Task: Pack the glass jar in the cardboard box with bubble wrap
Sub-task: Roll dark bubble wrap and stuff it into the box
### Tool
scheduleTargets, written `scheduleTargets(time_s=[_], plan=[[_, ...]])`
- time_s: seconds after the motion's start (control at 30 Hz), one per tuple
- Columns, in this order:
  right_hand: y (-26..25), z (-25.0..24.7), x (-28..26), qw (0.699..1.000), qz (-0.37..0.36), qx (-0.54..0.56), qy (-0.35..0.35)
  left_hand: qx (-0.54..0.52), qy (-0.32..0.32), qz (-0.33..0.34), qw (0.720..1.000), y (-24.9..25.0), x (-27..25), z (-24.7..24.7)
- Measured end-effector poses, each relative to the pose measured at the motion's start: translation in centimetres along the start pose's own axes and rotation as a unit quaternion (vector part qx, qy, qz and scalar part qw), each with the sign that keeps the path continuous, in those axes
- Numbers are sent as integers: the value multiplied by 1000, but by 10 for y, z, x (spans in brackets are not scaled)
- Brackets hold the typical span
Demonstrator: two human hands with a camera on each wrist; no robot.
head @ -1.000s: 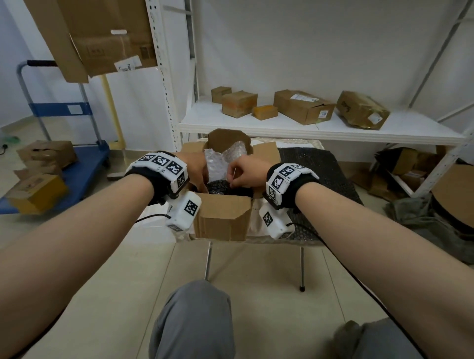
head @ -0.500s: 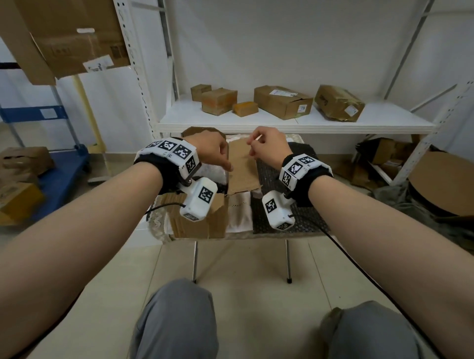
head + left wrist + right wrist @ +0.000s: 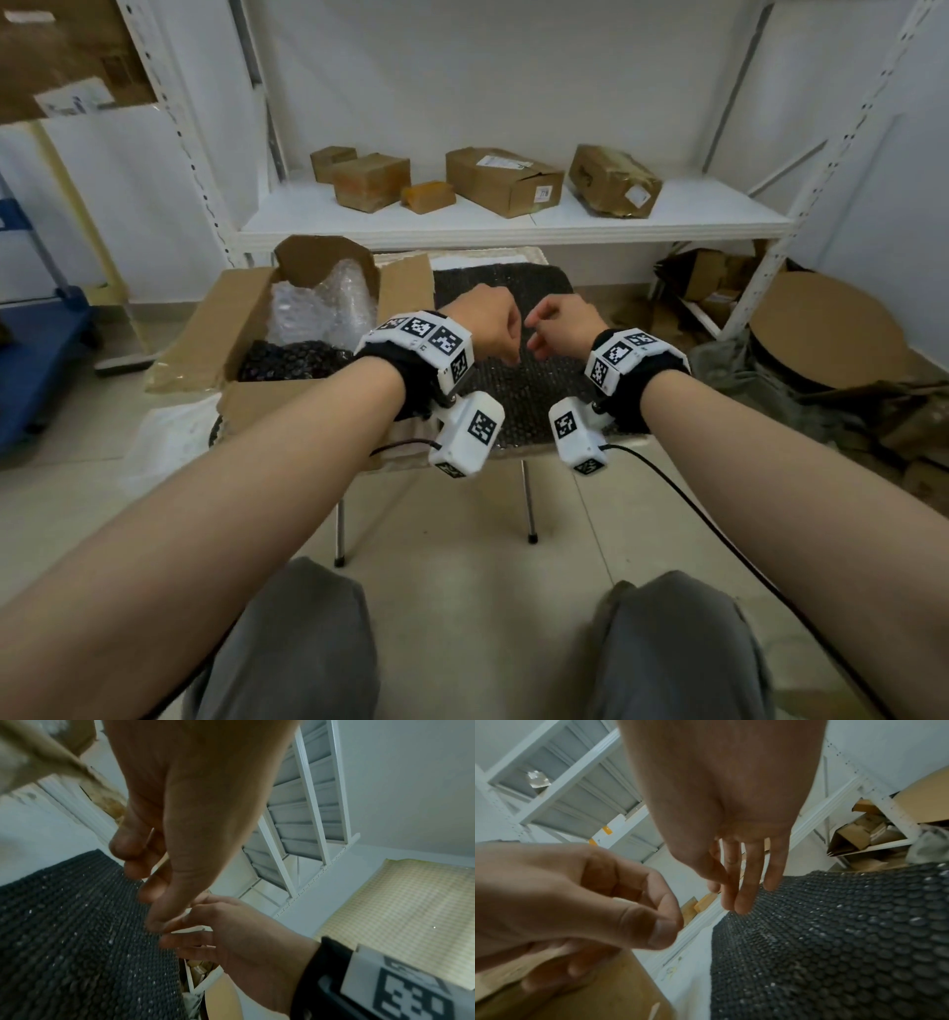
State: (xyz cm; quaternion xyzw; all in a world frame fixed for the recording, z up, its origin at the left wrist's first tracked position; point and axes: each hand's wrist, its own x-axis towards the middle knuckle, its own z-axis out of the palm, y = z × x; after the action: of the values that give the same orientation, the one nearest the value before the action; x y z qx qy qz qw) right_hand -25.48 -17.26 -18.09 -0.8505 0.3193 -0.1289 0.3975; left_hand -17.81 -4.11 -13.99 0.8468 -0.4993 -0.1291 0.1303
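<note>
Cardboard box (image 3: 215, 329) center-left of frame, mouth up, 4 flaps splayed. Clear bubble wrap (image 3: 318, 308) stands upright inside; jar hidden. L grip (image 3: 488, 329) curled, can't tell if pinching. R grip (image 3: 565, 324) loose, empty.

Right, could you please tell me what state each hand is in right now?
Left hand: fingers curled, thumb on forefinger; whether it pinches anything cannot be told.
Right hand: open, holding nothing.

The cardboard box (image 3: 205, 329) is plain brown, and the bubble wrap (image 3: 321, 303) inside it is clear with whitish glints. The black bubble-wrap sheet (image 3: 513, 288) shows rows of round bubbles. The black wristbands (image 3: 411, 375) carry white blocks (image 3: 470, 431) with black-and-white square markers.
</note>
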Motion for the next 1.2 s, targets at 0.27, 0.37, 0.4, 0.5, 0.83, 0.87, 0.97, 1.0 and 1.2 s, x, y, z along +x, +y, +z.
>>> scheduleTargets(time_s=[0.27, 0.37, 0.4, 0.5, 0.83, 0.87, 0.97, 1.0, 1.2], plan=[[43, -9, -14, 975, 56, -106, -185, 32, -99, -19, 994, 4, 12, 62], [55, -11, -18, 971, 72, -85, -209, 61, -106, -8, 992, -3, 13, 83], [59, -11, -18, 971, 75, -85, -210, 71, -101, -8, 992, -5, 14, 90], [67, -10, -16, 973, 78, -82, -203, 91, -91, -14, 992, -10, 15, 102], [79, 1, -6, 984, 30, -93, -146, 41, -14, -23, 999, -18, 16, 103], [79, 0, -5, 988, 35, -90, -123, 34, 0, -29, 999, -19, 15, 101], [79, -6, -2, 997, 71, -22, 5, 6, 51, -52, 997, -21, 14, 95], [79, -10, -1, 994, 89, -11, 67, -2, 65, -59, 996, -21, 13, 93], [65, -32, -3, 910, 286, 214, 211, -44, 116, -57, 991, -21, 15, 82]])
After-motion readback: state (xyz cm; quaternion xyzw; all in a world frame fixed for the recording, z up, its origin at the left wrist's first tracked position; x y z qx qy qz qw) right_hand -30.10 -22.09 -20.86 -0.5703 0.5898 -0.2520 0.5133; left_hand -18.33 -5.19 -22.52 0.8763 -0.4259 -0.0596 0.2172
